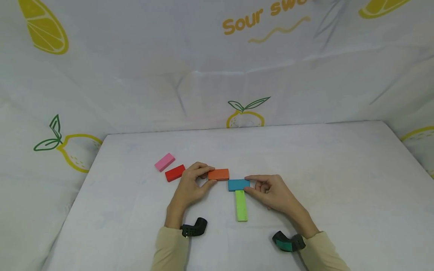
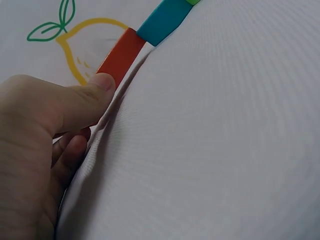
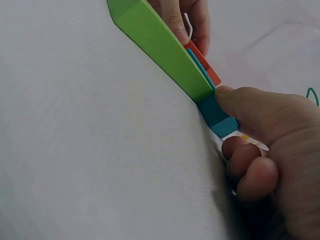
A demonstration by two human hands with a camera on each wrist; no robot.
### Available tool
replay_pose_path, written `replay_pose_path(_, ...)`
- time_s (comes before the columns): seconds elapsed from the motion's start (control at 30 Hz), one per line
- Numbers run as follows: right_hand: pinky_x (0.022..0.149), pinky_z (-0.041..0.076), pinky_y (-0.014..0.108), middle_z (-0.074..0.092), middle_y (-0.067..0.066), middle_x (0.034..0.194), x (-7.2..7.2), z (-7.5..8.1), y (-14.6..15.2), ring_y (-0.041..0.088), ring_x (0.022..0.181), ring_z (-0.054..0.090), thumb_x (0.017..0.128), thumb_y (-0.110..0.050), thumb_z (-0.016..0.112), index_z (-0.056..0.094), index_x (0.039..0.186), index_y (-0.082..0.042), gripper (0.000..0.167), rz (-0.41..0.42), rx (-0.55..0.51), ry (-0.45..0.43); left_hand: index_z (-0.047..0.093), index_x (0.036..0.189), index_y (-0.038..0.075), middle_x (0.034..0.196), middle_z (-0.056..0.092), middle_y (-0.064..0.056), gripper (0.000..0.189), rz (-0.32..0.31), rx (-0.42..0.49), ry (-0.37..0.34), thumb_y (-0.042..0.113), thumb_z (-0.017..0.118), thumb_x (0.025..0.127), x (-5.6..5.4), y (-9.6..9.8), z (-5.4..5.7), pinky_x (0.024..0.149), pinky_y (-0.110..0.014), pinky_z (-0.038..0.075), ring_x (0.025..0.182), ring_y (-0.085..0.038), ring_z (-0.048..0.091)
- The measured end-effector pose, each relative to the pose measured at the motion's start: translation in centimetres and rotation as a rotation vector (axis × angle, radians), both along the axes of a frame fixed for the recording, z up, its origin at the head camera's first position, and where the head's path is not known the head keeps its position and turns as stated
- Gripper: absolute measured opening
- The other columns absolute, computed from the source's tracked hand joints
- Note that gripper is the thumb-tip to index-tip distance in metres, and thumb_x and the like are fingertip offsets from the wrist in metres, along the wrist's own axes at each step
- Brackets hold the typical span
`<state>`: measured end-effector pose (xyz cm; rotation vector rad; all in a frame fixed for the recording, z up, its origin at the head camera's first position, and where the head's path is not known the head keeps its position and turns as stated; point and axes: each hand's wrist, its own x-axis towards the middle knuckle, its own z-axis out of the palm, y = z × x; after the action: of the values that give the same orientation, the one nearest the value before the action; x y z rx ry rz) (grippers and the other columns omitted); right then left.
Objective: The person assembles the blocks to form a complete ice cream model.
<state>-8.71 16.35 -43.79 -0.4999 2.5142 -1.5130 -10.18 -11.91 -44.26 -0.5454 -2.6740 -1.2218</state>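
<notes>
My left hand (image 1: 190,184) pinches an orange block (image 1: 218,174) between thumb and fingers; the left wrist view shows the thumb along the block's (image 2: 122,56) side. My right hand (image 1: 276,192) holds the right end of a blue block (image 1: 239,184), thumb on the near side and index finger on the far side. The orange block's right end meets the blue block's far left corner, or nearly so. A light green block (image 1: 241,206) runs from the blue block's near side toward me, its far end against it. In the right wrist view the green block (image 3: 160,47) partly hides the blue one.
A red block (image 1: 174,173) lies just left of my left hand, close to its knuckles. Beyond it is a pink block (image 1: 164,162), set at a slant. The white table (image 1: 322,158) ends at a hanging cloth (image 1: 142,90) with lemon prints behind and at the sides.
</notes>
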Motion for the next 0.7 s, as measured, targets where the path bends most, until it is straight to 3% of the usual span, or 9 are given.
replay_pose_path(0.53,0.035,0.033,0.017,0.060,-0.001,0.065,0.05,0.17,0.22,-0.002,0.037,0.039,0.090,-0.021,0.078,0.073,0.123,-0.004,0.037,-0.003,-0.024,0.015,0.075,0.122,0.012,0.110,0.070,-0.002,0.040,-0.003,-0.030,-0.050,0.017,0.082,0.083,-0.09,-0.11,0.26,0.084,-0.027,0.057,0.093,-0.012,0.060)
replay_pose_path(0.7,0.034,0.032,0.019,0.061,0.002,0.064,-0.01,0.21,0.42,0.000,0.034,0.040,0.093,-0.020,0.076,0.072,0.124,-0.004,0.035,-0.026,-0.048,-0.013,0.075,0.115,0.009,0.106,0.070,-0.005,0.033,0.010,0.028,-0.037,0.011,0.077,0.082,-0.07,-0.38,0.29,0.085,-0.029,0.058,0.089,-0.014,0.063)
